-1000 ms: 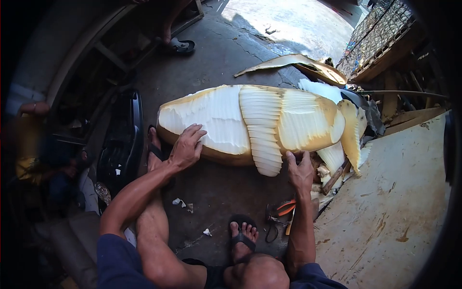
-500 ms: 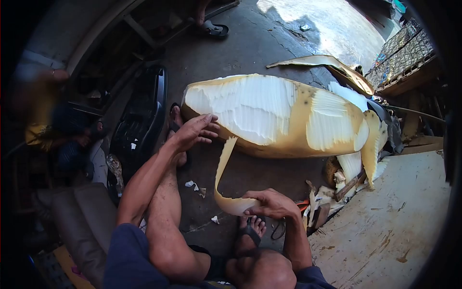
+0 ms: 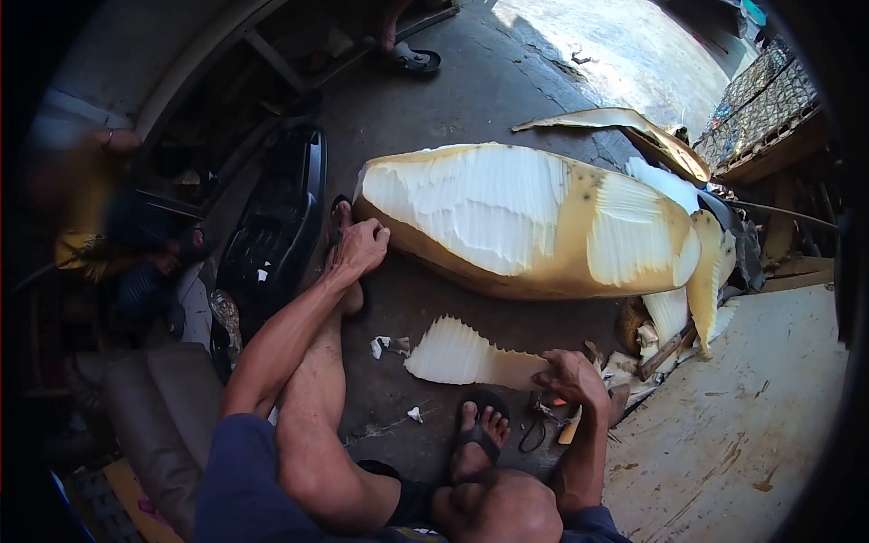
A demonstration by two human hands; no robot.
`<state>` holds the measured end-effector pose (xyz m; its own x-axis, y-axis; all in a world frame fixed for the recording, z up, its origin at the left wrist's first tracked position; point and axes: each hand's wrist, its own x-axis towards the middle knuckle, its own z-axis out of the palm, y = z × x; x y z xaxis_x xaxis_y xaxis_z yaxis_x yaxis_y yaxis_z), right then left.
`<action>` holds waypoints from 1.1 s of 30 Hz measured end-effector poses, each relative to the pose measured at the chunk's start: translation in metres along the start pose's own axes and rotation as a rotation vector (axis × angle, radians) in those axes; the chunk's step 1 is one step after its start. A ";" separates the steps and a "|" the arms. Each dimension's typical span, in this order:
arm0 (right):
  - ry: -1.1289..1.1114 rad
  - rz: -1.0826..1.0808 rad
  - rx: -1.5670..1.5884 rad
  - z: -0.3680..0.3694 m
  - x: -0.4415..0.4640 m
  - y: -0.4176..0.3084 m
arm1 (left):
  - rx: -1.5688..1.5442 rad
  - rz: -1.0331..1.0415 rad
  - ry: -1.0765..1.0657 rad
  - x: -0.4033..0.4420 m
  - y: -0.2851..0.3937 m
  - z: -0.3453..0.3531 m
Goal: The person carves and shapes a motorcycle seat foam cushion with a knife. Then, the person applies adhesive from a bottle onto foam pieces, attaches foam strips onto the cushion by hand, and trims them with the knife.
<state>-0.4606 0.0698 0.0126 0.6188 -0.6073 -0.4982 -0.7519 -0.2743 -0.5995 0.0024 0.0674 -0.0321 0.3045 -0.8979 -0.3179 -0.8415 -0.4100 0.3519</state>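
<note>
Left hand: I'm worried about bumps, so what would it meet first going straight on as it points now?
Most likely the foam block, near its left end. The left hand is so close that it may already be touching; depth is unclear.

Right now, no text, label, brand, number or sign can be read anywhere in view.
</note>
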 end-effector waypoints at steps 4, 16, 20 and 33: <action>0.010 0.210 0.151 -0.006 -0.012 0.023 | 0.245 0.272 0.488 -0.005 0.027 -0.012; 1.018 1.254 -0.284 0.004 0.013 0.176 | -0.138 -0.033 0.339 -0.013 0.002 -0.044; 1.058 1.351 -0.042 0.001 0.002 0.177 | -0.447 -0.299 0.206 -0.022 -0.025 -0.032; 1.423 0.670 0.689 0.058 -0.034 0.100 | -1.767 -0.423 0.307 0.023 0.010 0.064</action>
<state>-0.5432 0.1065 -0.0669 -0.6983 -0.7115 -0.0778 -0.3106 0.3992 -0.8627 -0.0276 0.0534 -0.0922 0.5769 -0.6138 -0.5389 0.6356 -0.0769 0.7681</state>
